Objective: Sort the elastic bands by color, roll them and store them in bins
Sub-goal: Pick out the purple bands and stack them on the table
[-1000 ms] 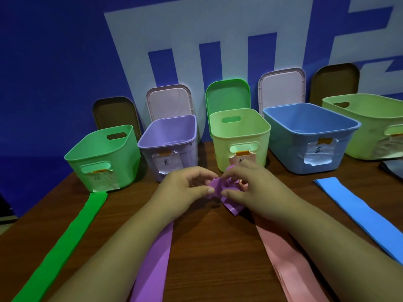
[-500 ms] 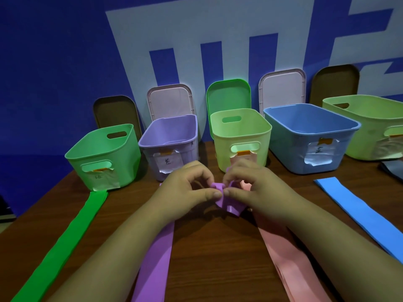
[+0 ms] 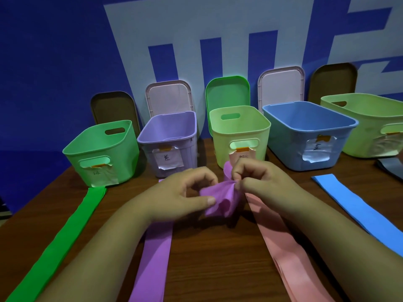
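A purple elastic band [image 3: 220, 198] is bunched at its far end between both hands, and its long tail runs toward me under my left forearm. My left hand [image 3: 181, 192] pinches the bunch with thumb and curled fingers. My right hand [image 3: 259, 179] pinches the bunch's top right edge. On the brown table lie a green band [image 3: 63, 243] at left, a pink band [image 3: 281, 249] right of centre and a blue band [image 3: 353, 205] at right. Behind the hands stands the purple bin [image 3: 172, 131], open.
A row of open bins lines the back: green bin [image 3: 96, 147], light green bin [image 3: 237, 123], blue bin [image 3: 309, 120], large light green bin [image 3: 370, 114]. Lids [image 3: 281, 83] lean against the blue wall behind them. A dark object [image 3: 390, 168] lies at the far right.
Both hands have kept working the purple band's end; the bunch has grown looser and wider, and my right hand has lifted its edge a little.
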Demonstrator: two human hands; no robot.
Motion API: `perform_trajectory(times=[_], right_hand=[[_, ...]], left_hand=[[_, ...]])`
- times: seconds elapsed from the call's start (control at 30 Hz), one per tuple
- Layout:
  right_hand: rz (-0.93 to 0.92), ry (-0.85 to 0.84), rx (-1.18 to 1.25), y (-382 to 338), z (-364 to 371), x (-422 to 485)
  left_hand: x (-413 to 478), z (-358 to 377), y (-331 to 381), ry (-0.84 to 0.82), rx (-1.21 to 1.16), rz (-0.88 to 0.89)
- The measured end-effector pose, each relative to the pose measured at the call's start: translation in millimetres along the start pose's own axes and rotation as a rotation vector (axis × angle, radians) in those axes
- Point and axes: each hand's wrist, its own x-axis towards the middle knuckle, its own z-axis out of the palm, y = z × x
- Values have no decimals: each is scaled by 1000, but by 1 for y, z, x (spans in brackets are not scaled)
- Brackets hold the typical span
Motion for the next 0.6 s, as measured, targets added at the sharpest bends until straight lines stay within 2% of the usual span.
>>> perform_trajectory(times=[0.07, 0.17, 0.27, 0.4, 0.5, 0.6], right_hand=[[14, -25, -133, 2, -2, -1], [28, -93, -340, 1, -1, -2], [64, -141, -435, 1, 2, -1], [7, -143, -549, -1, 5, 0], [-131, -206, -556, -4, 5, 0], [-182, -231, -632, -5, 5, -1]], left_hand=[[2, -2, -2, 86, 234, -27], [3, -6, -6, 133, 602, 82], [2, -6, 1, 185, 808, 144], [-1, -7, 11, 267, 995, 206], [-3, -10, 14, 232, 990, 200], [-5, -11, 15, 241, 982, 210]])
